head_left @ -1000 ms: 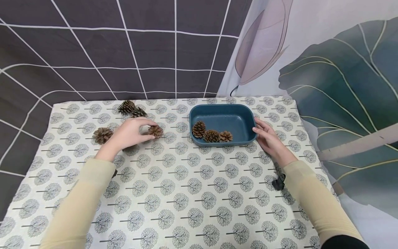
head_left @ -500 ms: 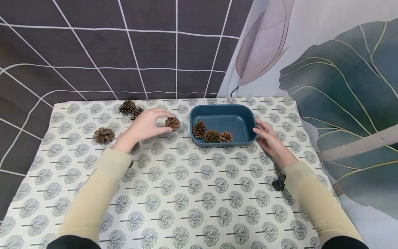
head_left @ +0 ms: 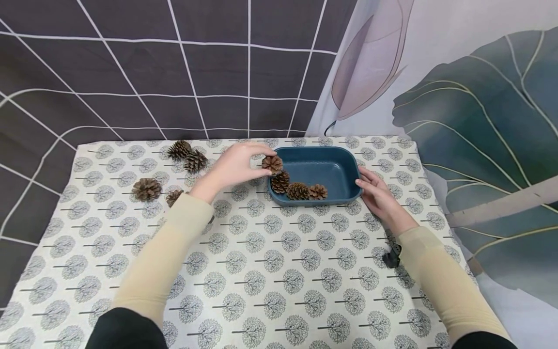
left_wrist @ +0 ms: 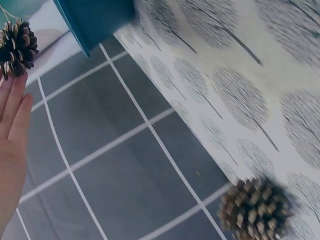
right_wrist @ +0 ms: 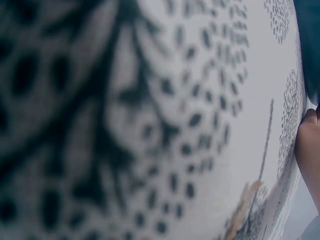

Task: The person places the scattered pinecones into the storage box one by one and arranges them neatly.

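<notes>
My left hand (head_left: 234,166) pinches a brown pine cone (head_left: 272,164) between thumb and fingers, over the left rim of a blue rectangular box (head_left: 335,172). In the left wrist view the same pine cone (left_wrist: 19,49) sits at the fingertips, with the box's wall (left_wrist: 97,20) nearby. Three pine cones lie inside the box along its left and front walls: one on the left (head_left: 280,182), a middle one (head_left: 298,191) and a smaller one (head_left: 318,192). At the box's right end my right hand (head_left: 378,196) holds the side, thumb by the rim.
Several loose pine cones lie on the left of the patterned tablecloth (head_left: 261,271): a pair at the back (head_left: 187,156), an open-scaled one (head_left: 147,189) and one partly behind the left sleeve (head_left: 173,197). A dark tiled-pattern cloth (head_left: 209,68) hangs behind the table.
My left hand has carried the pine cone rightward from the cloth to the box's left rim. Another pine cone has come into view behind its sleeve. My right hand and the box have stayed put.
</notes>
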`<state>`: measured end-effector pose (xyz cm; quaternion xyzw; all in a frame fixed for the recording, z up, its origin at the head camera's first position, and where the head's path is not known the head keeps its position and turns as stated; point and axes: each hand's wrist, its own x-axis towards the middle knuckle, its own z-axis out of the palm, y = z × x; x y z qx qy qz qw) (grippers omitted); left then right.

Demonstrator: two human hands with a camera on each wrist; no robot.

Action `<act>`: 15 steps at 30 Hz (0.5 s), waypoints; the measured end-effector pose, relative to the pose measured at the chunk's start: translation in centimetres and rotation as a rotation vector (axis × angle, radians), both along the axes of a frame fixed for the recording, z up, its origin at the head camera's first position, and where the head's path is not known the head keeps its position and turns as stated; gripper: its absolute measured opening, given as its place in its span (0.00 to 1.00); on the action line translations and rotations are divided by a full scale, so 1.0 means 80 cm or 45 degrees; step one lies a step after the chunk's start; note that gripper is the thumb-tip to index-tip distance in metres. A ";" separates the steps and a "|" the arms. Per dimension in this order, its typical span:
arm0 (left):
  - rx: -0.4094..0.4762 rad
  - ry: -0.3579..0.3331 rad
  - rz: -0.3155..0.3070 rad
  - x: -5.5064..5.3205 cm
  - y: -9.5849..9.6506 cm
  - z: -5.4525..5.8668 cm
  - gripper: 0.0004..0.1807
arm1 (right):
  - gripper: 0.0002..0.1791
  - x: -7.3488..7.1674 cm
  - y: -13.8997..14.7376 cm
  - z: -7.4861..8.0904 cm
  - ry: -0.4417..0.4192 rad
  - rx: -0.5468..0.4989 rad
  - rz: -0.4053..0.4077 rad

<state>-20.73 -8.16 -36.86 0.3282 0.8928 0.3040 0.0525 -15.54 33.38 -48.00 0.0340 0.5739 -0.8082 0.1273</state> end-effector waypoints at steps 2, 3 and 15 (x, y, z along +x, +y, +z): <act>0.000 0.020 -0.024 -0.003 0.011 0.001 0.27 | 0.33 0.000 0.000 0.000 -0.005 -0.027 0.000; 0.000 0.030 -0.040 -0.004 0.017 0.001 0.27 | 0.32 0.001 0.001 0.000 -0.007 -0.029 -0.001; 0.004 0.073 -0.120 -0.013 0.088 0.000 0.27 | 0.36 0.001 0.000 0.004 -0.014 -0.013 0.003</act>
